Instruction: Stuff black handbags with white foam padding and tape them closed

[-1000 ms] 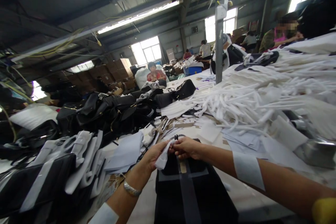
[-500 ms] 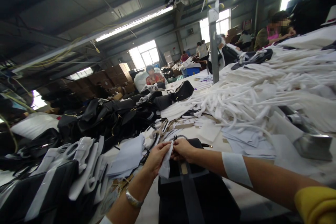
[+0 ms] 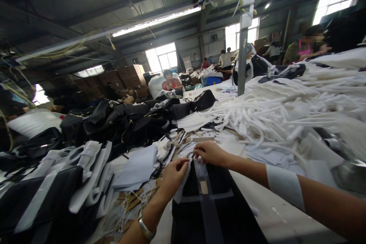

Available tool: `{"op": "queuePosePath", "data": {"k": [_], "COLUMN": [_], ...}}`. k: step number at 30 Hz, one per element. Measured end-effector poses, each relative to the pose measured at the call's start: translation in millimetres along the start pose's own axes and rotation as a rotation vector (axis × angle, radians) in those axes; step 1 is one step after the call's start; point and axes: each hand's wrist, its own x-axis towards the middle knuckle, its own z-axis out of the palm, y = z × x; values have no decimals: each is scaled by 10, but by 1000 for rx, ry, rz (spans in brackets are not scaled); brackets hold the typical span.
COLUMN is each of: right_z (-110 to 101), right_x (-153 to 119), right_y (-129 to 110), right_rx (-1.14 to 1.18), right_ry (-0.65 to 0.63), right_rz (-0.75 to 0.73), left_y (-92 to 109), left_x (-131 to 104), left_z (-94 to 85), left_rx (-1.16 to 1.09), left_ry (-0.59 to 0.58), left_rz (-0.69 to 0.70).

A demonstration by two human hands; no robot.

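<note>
A black bag [image 3: 217,213] lies in front of me, with a translucent strip running down its middle and a small tan piece [image 3: 204,187] under the strip. At the bag's upper left edge, my left hand [image 3: 174,177] is closed, its fingers pinching a thin white wrapping sheet [image 3: 180,190] that hangs beside the bag. Just above and to the right, my right hand [image 3: 210,153] is also closed, fingertips pinched at the top of the bag, near its handle. What those fingertips hold is too small to make out.
Black bags [image 3: 137,118] are heaped at the left and back. White foam strips [image 3: 257,110] cover the right side. Pale sheets [image 3: 137,167] lie left of my hands, and a metal tape dispenser [image 3: 353,175] stands at the right. A grey post [image 3: 242,61] rises behind; several people sit beyond.
My right hand has moved up and a little away from my left hand, which keeps hold of the white sheet. The view has shifted slightly.
</note>
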Motion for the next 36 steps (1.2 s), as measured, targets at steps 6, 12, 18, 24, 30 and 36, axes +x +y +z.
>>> {"op": "queuePosePath", "data": {"k": [6, 12, 18, 24, 30, 36], "right_z": [-68, -83, -137, -158, -159, -215], "right_x": [416, 662, 782, 790, 778, 873], "right_y": [29, 61, 52, -37, -62, 43], "right_rx": [-242, -284, -284, -389, -388, -188], "right_ry": [-146, -432, -570, -573, -555, -568], "right_rz": [-375, -454, -411, -328, -274, -318], "left_y": [-57, -166, -232, -270, -262, -232], "left_x": [-57, -76, -74, -87, -99, -94], "left_z": [69, 133, 195, 223, 232, 231], "left_rx": [229, 397, 596, 709, 793, 776], "left_ry": [37, 28, 51, 34, -19, -44], "left_rz": [167, 285, 428, 510, 541, 502]}}
